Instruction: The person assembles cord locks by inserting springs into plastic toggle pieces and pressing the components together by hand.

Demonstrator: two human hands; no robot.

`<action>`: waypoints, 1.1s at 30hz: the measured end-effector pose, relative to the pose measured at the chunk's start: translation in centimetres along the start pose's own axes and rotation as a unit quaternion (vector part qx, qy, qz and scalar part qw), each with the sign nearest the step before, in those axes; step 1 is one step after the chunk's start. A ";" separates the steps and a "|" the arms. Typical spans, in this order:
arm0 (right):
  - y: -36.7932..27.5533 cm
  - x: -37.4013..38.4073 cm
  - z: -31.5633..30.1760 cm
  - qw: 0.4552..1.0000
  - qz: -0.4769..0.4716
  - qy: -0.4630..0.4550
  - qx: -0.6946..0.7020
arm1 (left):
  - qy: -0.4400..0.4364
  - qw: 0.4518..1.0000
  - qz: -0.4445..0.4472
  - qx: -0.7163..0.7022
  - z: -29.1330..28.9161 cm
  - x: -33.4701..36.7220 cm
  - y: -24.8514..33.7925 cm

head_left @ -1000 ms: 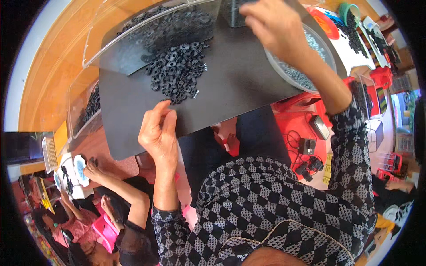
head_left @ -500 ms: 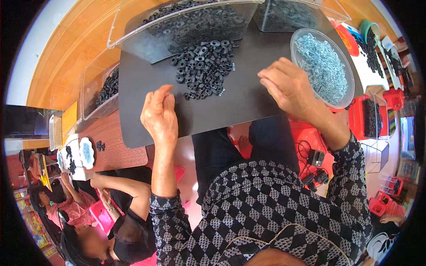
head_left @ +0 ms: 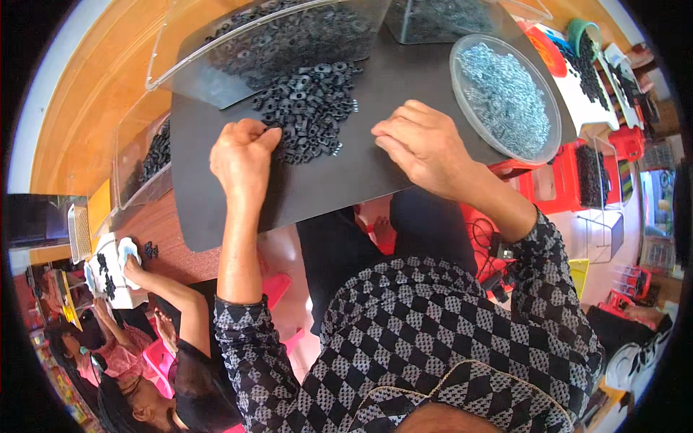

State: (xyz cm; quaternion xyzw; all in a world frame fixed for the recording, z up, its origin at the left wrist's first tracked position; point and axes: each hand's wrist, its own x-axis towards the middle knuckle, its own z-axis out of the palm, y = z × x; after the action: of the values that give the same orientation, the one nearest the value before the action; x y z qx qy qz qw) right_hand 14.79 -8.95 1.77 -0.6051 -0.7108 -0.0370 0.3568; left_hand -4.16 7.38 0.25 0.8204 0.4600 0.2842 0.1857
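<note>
A heap of small black plastic pieces (head_left: 307, 108), with holes through them, lies on the dark tabletop. At its near left edge my left hand (head_left: 242, 159) is closed, thumb and index finger pressed together against the outermost pieces. Whatever sits between those fingertips is hidden. My right hand (head_left: 426, 151) hovers over the board right of the heap, its fingers curled into a pinch whose contents I cannot make out. Beyond it stands a round clear tub (head_left: 457, 76) of small silvery screws (head_left: 509, 97). A few tiny silvery bits (head_left: 337, 149) show at the heap's right edge.
A large clear bin (head_left: 289, 40) of black pieces stands behind the heap, another clear bin (head_left: 440, 22) to its right. At left, a person's arm (head_left: 180, 307) reaches to a white dish (head_left: 128, 252) on a brown table (head_left: 180, 238). Red stools (head_left: 563, 177) stand at right.
My left hand has come up to the heap's edge. My right hand has moved left, away from the tub. The view has shifted, and the neighbour's arm now reaches to the dish.
</note>
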 end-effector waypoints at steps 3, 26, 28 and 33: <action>0.2 0.1 1.2 0.999 0.009 0.013 0.046 | 0.002 0.991 -0.058 -0.123 -0.4 0.3 -0.7; -4.1 0.0 2.7 0.846 0.282 -0.022 0.453 | -0.042 0.834 -0.059 -0.548 0.5 -7.9 4.7; -4.1 0.0 2.7 0.841 0.295 -0.023 0.452 | -0.041 0.832 -0.062 -0.550 0.8 -8.0 4.9; -4.0 -0.3 2.5 0.816 0.315 -0.038 0.484 | -0.040 0.845 -0.076 -0.527 0.6 -8.7 5.4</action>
State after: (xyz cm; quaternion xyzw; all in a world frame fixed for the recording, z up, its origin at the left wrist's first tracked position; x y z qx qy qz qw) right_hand 10.05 -9.01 1.25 -0.5465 -0.4203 0.4490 0.5684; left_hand -3.93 -2.88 0.29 0.5717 0.2940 0.4359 0.6298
